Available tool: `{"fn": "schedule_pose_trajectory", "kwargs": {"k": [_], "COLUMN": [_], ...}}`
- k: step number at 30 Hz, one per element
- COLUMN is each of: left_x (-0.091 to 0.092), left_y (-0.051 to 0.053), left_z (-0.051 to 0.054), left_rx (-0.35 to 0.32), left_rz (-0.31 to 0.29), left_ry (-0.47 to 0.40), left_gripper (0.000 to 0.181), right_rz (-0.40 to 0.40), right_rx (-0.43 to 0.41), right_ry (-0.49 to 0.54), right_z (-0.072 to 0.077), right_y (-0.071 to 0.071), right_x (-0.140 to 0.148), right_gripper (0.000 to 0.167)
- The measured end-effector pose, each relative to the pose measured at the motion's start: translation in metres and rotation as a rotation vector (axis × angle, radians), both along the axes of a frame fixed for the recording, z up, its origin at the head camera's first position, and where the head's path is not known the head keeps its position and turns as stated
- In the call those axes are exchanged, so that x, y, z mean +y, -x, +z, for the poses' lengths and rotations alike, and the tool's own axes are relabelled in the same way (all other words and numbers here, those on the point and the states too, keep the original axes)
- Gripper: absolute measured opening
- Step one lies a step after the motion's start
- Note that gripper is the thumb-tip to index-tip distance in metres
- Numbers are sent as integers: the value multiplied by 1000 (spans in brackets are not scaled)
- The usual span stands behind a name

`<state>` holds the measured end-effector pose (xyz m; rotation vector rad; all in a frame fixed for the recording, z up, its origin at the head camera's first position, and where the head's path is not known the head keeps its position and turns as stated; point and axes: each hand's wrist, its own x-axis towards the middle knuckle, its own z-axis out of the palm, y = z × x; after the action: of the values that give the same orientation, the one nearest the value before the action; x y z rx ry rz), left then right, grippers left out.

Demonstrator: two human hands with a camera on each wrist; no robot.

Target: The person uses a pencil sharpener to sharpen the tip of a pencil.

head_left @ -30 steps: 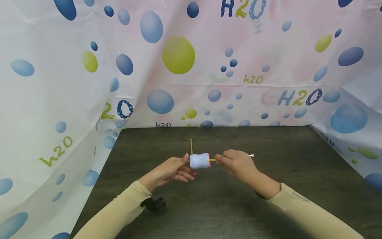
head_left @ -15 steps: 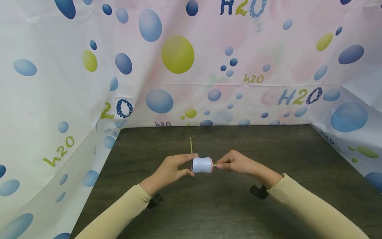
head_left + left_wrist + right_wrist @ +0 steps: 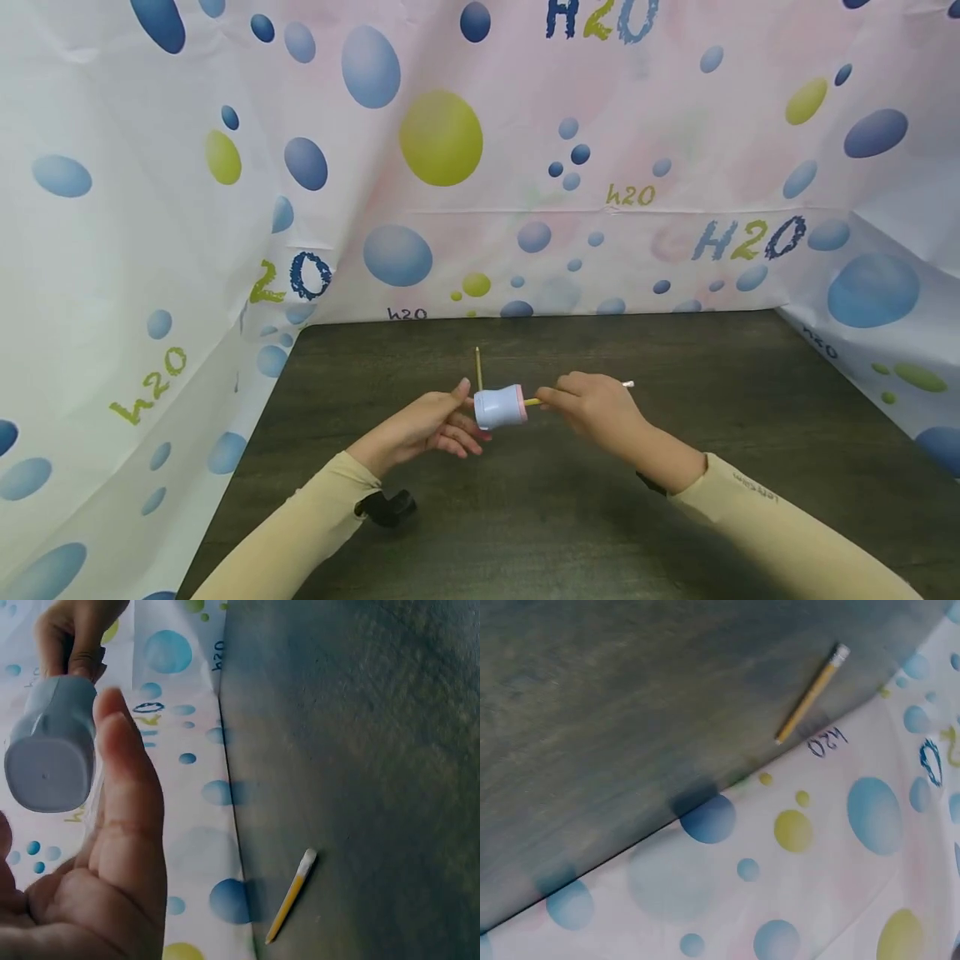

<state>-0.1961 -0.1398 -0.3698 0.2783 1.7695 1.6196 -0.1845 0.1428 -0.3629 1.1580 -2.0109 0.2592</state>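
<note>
A light blue pencil sharpener [image 3: 497, 407] with a pink rim is in front of me in the head view, tipped on its side above the table. Into its pink end goes a yellow pencil [image 3: 532, 402], which my right hand [image 3: 600, 411] pinches; the white-tipped end sticks out behind that hand. My left hand [image 3: 423, 427] is at the sharpener's other end, thumb raised and fingers spread beside it. In the left wrist view, the sharpener's closed base [image 3: 49, 774] faces the camera, near the thumb [image 3: 124, 754]. Whether the left fingers touch it, I cannot tell.
A second yellow pencil [image 3: 478, 367] lies on the dark wooden table [image 3: 675, 358], beyond the sharpener, its tip pointing to the back. A white backdrop [image 3: 525, 108] with blue and green dots stands along the table's back and sides.
Half a second ago my left thumb and fingers gripped the sharpener; now they are spread. My right hand has turned over on the pencil, exposing its white end, much as one second ago.
</note>
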Motion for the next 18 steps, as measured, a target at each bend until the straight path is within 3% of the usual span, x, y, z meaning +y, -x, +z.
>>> {"fn": "schedule_pose_trajectory", "kwargs": {"k": [2, 3, 5, 7, 11, 13, 18], "left_x": [0, 0, -1, -1, 0, 2, 2], "left_y": [0, -1, -2, -3, -5, -7, -13], "left_z": [-2, -3, -4, -4, -4, -3, -1], "left_rx": [-27, -23, 14, 96, 330, 414, 515], "left_rz": [-41, -53, -64, -63, -32, -2, 60], "left_ry": [-15, -20, -9, 20, 114, 149, 175], "left_gripper": [95, 94, 87, 79, 54, 46, 45], "right_rz": [48, 67, 85, 81, 20, -21, -97], "right_rx": [51, 63, 68, 40, -118, -221, -399], "right_ry": [-3, -3, -8, -14, -45, -58, -82], "right_z": [-3, -5, -8, -10, -10, -8, -2], "right_y": [0, 0, 0, -1, -6, -9, -13], "right_x": [0, -1, -1, -1, -1, -2, -3], "right_gripper": [36, 27, 6, 8, 4, 17, 12]}}
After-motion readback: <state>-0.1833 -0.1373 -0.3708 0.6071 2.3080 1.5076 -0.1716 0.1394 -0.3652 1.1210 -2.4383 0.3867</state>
